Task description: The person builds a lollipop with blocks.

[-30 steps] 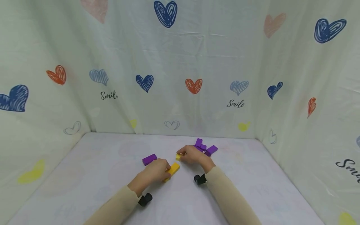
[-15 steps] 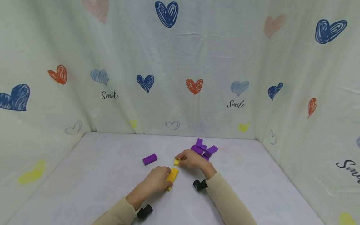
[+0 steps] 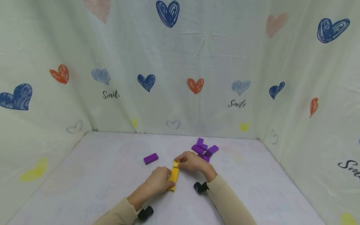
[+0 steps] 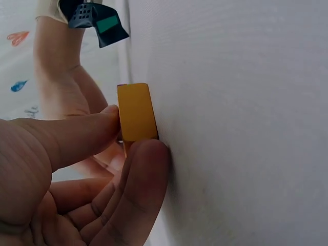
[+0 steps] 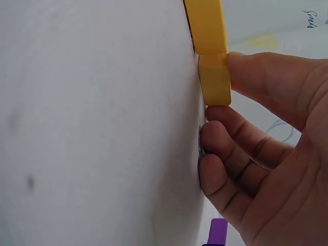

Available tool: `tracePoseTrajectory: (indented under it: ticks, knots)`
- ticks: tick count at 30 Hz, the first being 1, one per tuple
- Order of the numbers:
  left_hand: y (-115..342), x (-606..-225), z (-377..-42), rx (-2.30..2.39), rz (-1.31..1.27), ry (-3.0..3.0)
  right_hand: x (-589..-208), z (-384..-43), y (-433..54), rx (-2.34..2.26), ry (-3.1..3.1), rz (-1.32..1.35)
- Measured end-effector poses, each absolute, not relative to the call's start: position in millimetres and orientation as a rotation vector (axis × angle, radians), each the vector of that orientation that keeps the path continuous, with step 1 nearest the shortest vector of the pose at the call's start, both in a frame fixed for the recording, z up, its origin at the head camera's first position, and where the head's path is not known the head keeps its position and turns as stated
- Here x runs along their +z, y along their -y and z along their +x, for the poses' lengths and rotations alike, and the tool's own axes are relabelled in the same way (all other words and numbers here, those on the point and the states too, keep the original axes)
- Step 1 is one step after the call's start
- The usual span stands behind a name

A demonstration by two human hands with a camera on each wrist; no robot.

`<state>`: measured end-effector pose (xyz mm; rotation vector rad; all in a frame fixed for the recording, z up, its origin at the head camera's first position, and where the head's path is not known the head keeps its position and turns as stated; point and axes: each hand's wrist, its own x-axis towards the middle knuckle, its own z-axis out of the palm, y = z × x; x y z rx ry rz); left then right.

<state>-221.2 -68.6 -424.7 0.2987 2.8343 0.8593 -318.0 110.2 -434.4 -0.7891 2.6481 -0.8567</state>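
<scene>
My left hand [image 3: 158,180] pinches a long yellow block [image 3: 174,175] lying on the white table, thumb on one side and fingers on the other. In the left wrist view its end face [image 4: 137,113] shows between thumb and finger. My right hand [image 3: 193,162] holds a short yellow block [image 3: 176,163] at the far end of the long one. Seen from the right wrist, the short block [image 5: 215,81] meets the long block [image 5: 207,25] end to end, roughly in line. The right thumb lies on its outer side, and the fingers curl beneath its free end.
One purple block [image 3: 151,158] lies apart, left of the yellow ones. Beyond the right hand is a loose cluster of several purple blocks [image 3: 198,149]. A white curtain [image 3: 174,62] printed with hearts closes off the back and both sides of the table [image 3: 107,162].
The long yellow block has come nearer and turned to point more straight away. The right hand has brought the short block left and toward me, against its far end. The gap between them has closed.
</scene>
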Motion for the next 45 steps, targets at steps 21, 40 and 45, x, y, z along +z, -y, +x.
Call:
tracePoseTrajectory:
  ticks: [21, 40, 45]
  knots:
    - [70.8, -426.7, -213.4, 1.061, 0.301, -2.633, -434.0, -317.2, -111.2, -0.884, -2.582, -0.887]
    - [65.8, -426.5, -210.4, 1.038, 0.216, -2.586, -432.6, -312.7, -104.9, -0.925, -2.513, -0.956]
    - [67.3, -427.4, -212.4, 0.869, 0.32, -2.778, -432.3, -310.8, -104.3, -0.918, -2.518, -0.955]
